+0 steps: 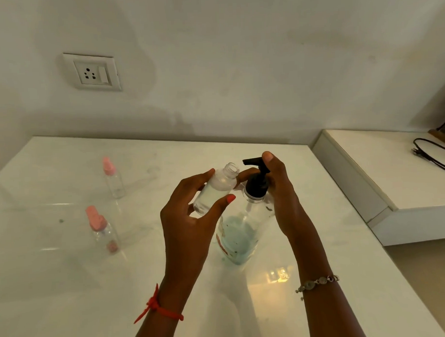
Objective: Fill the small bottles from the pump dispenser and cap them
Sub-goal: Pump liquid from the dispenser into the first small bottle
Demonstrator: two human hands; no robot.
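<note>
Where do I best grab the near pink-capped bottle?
Grip the near bottle round its clear body, below the pink cap, coming in level from the dispenser side. It stands upright, apart from the rest; the cap narrows upward and would likely slip.

A pale, blotchy wall (pixel 237 54) carries a white socket plate (pixel 92 72) with a switch at upper left. Against it stands a glossy white tabletop (pixel 56 287) with a warm patch of reflected light (pixel 278 276). To the right, a lower white unit (pixel 393 187) holds a black cable (pixel 433 156), with beige floor (pixel 434 274) in front of it.
</note>
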